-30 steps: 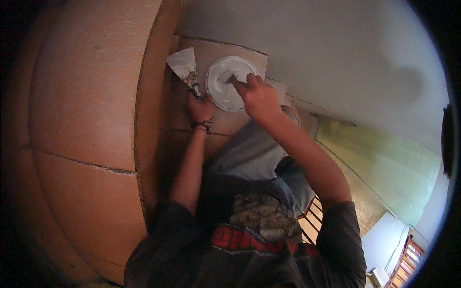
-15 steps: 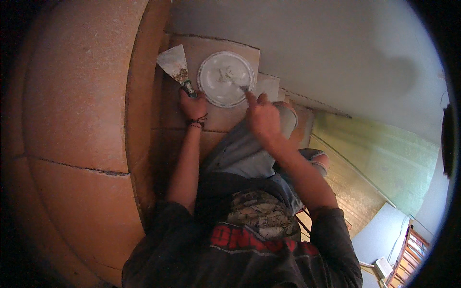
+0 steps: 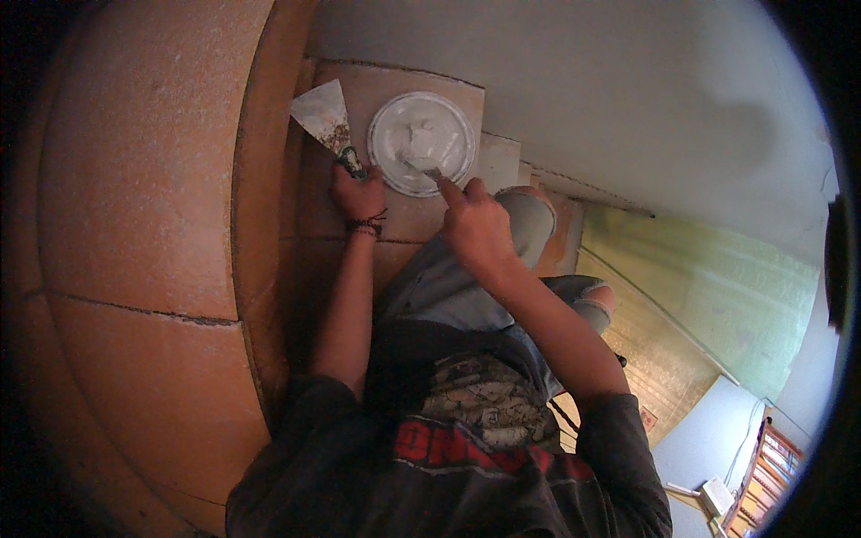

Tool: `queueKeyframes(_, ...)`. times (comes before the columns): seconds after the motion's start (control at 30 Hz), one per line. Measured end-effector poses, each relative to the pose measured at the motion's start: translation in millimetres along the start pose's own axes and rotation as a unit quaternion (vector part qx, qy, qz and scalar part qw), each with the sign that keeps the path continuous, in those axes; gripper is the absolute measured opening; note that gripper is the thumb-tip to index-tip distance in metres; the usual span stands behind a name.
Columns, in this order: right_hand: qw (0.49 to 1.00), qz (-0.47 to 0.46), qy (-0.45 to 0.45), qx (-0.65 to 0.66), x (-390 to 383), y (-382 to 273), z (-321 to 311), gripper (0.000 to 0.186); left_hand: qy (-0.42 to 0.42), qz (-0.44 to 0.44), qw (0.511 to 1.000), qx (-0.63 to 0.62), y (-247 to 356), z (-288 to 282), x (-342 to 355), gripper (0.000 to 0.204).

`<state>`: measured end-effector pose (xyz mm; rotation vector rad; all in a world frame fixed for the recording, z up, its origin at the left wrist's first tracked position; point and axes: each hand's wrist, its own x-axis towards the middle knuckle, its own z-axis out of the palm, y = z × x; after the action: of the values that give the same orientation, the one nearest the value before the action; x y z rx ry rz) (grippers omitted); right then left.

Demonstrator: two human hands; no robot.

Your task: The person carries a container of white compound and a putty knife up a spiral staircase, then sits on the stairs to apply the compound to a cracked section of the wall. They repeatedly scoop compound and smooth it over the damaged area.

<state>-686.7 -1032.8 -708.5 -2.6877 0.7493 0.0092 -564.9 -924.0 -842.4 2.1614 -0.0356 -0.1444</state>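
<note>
My left hand [image 3: 359, 195] grips the green handle of a wide, dirty putty knife [image 3: 321, 114], its blade raised left of a round white lid [image 3: 421, 185]. The lid sits on a tiled step and holds a lump of white paste [image 3: 418, 136]. My right hand [image 3: 475, 229] grips a small spatula [image 3: 430, 170], whose tip is in the lid at the lower edge of the paste. The spatula's handle is mostly hidden by my fingers.
A tiled step edge [image 3: 134, 179] runs along the left. A grey wall [image 3: 628, 99] rises above and right of the steps [image 3: 500, 152]. My bent, jeans-covered legs are below the lid. At lower right lie a lower floor, cables and a wooden railing [image 3: 760, 466].
My right hand has shifted the spatula from the lump to the lid's right side, then back leftward below the paste. My left hand stays shut on the putty knife, slightly further left in view.
</note>
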Motion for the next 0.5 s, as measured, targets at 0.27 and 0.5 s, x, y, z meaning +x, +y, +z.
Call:
queueKeyframes(0.27, 0.998, -0.027, -0.046, -0.046, 2.4, -2.6, -0.3, 0.048, -0.013, -0.022, 0.999, -0.019, 17.3, -8.6, 1.6, 0.040)
queueKeyframes(0.5, 1.000, -0.013, 0.012, -0.018, 17.1, -0.9, -4.2, 0.049, 0.012, -0.009, 1.000, -0.019, 16.7, -4.9, 1.6, 0.038)
